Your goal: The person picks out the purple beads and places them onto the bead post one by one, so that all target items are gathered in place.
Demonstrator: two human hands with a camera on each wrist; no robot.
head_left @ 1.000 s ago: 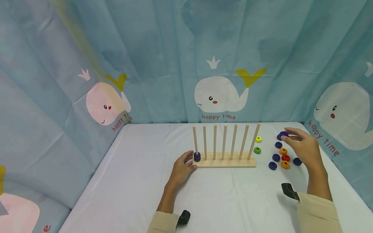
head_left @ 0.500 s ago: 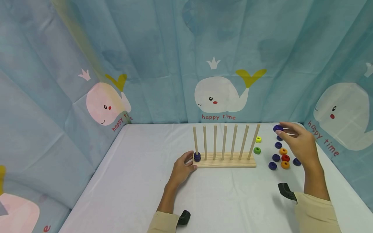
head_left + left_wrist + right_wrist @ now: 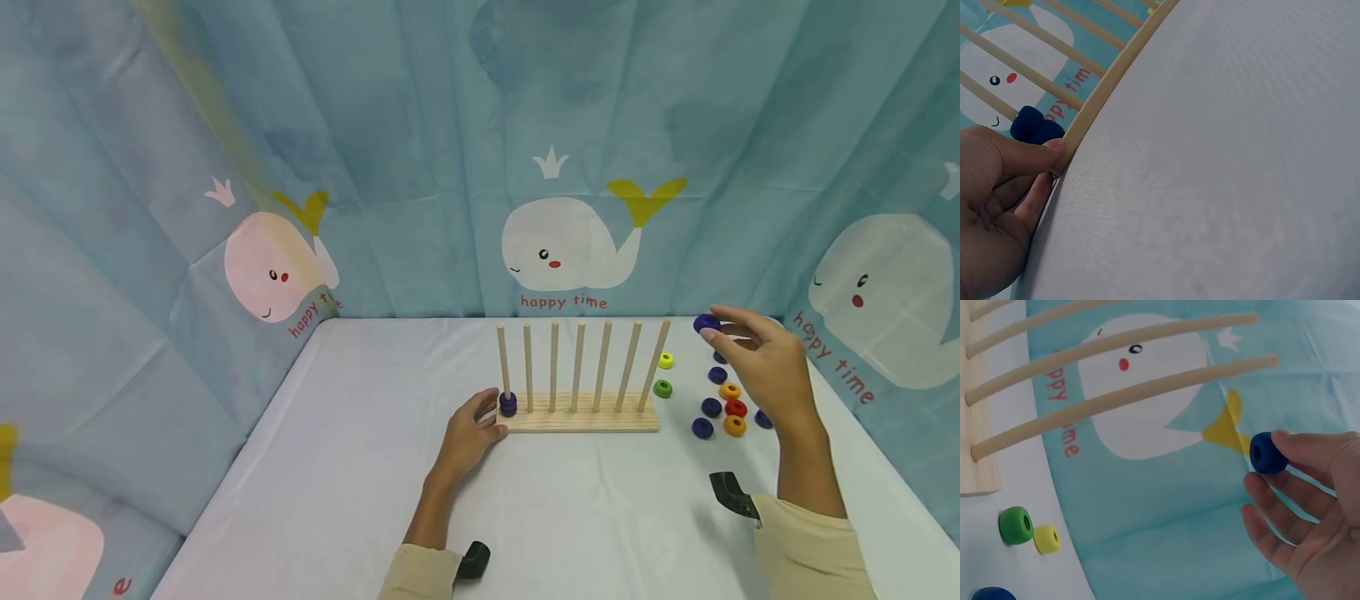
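A wooden peg board (image 3: 577, 423) with several upright rods stands mid-table. On its leftmost rod sit two dark blue beads (image 3: 507, 405), stacked at the base. My left hand (image 3: 467, 437) grips the board's left end, thumb on the front edge, as the left wrist view also shows. Up in the air to the right of the rods, my right hand (image 3: 768, 367) pinches a blue bead (image 3: 1269, 453) between thumb and fingers; its hole faces the rods in the right wrist view.
Right of the board lie a yellow bead (image 3: 666, 360) and a green bead (image 3: 662, 389). Farther right is a loose group of blue beads (image 3: 702, 428), orange beads (image 3: 734, 426) and a red bead (image 3: 736, 408). A whale-print curtain (image 3: 420, 208) hangs behind the table.
My right hand has lifted the blue bead from the group and moved it up and leftward. The left hand and the board have stayed in place.
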